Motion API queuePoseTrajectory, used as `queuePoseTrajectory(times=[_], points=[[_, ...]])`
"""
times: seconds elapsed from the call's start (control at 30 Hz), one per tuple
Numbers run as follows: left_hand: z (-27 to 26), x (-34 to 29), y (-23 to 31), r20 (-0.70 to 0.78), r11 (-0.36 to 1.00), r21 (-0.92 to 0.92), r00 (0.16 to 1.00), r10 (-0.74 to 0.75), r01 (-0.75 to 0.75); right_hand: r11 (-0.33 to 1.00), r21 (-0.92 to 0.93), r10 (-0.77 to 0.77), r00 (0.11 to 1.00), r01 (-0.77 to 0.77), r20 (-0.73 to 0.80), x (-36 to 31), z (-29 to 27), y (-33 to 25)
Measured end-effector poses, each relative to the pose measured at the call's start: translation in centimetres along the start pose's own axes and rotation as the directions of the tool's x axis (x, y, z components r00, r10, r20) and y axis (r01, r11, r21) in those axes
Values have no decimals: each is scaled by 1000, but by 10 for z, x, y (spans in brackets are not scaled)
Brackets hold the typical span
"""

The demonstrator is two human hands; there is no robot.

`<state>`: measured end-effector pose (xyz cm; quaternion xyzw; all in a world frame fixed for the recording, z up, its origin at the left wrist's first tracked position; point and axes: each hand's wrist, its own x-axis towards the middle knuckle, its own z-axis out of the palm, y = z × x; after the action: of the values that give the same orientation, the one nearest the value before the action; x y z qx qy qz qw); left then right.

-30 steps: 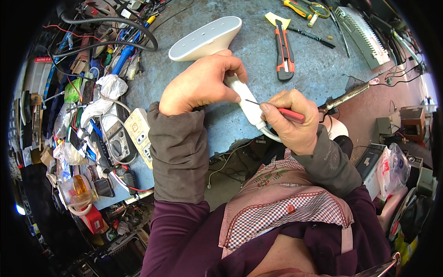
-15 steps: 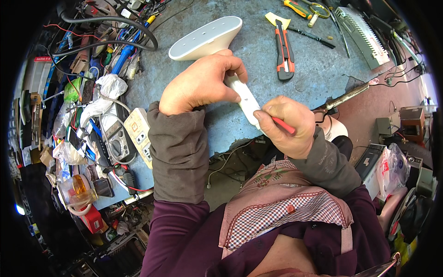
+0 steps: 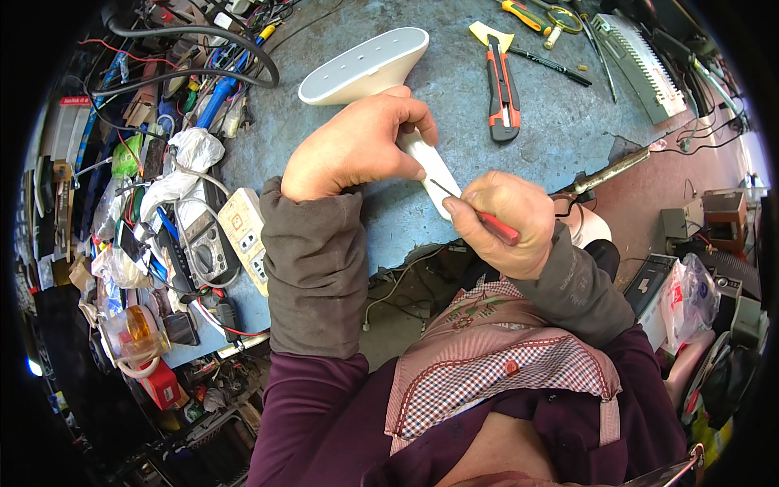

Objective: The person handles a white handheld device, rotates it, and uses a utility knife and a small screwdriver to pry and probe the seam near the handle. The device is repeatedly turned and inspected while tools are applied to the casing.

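Note:
My left hand (image 3: 357, 146) is closed around a white plastic handle (image 3: 442, 180), with thumb and forefinger at its upper part. Beyond the knuckles stands a white oval piece (image 3: 365, 66) with a flat pale grey face and several small dots. My fingers hide whether it joins the handle. In my right hand (image 3: 507, 219) is a small screwdriver (image 3: 497, 228) with a red grip. Its thin dark shaft slants over the face of the handle, and the tip appears to touch it. My right thumb rests close to the handle's lower end.
On the blue worktop (image 3: 324, 36) lie a utility knife (image 3: 501, 93), a black pen (image 3: 552, 66) and a perforated metal case (image 3: 637, 69). To the left are a power strip (image 3: 245, 231), a multimeter (image 3: 209, 247) and heaped tools and cables. The worktop's ragged front edge runs below my hands.
The screwdriver has tilted, so its dark shaft now shows across the handle, where my right hand hid it before. My left hand keeps its hold.

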<state>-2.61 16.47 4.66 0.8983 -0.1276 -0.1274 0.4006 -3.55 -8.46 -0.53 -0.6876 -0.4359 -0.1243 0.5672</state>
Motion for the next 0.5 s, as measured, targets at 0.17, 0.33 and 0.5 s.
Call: queuePoseTrajectory(times=[0.17, 0.33, 0.5], points=[[2, 0, -7, -41, 998, -11, 997, 63, -63, 977, -129, -175, 985, 173, -3, 4, 5, 1], [0, 0, -1, -22, 998, 35, 999, 44, -44, 949, -210, -233, 972, 235, 36, 5, 6, -5], [-1, -1, 2, -2, 1000, 24, 1000, 8, -8, 959, -198, -207, 978, 203, -3, 4, 5, -2]])
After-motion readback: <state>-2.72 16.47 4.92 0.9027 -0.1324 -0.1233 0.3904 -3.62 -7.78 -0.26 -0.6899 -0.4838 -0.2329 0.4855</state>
